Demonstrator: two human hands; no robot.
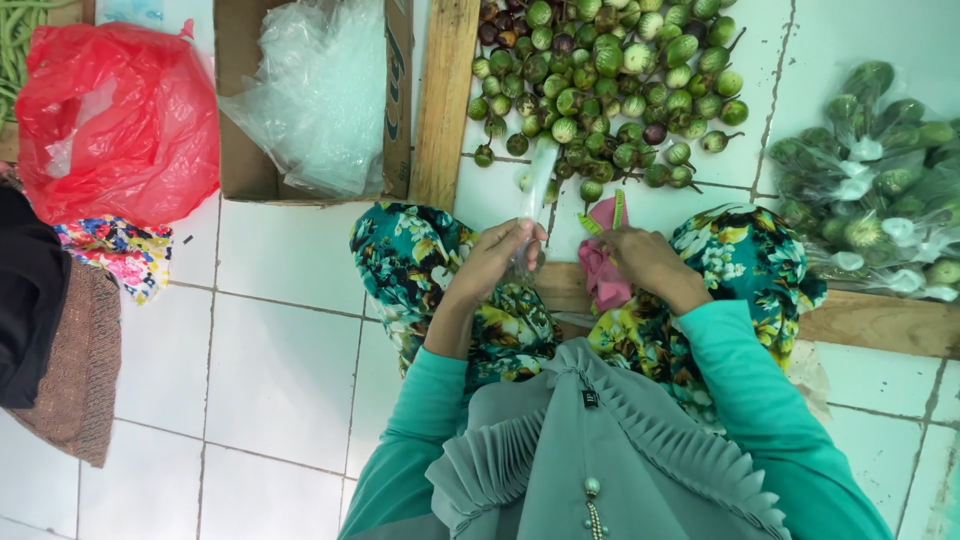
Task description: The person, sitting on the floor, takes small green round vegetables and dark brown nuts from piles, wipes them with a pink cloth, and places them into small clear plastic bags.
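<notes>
My left hand grips a small clear plastic bag that stretches up toward a heap of small round green eggplants on the white tiled floor. My right hand rests on a pink cloth on my lap, with green strips by its fingertips. My knees in floral fabric flank both hands.
Filled clear bags of eggplants lie at the right. A cardboard box with clear plastic bags stands at the upper left beside a wooden plank. A red plastic bag and folded cloths lie at the far left.
</notes>
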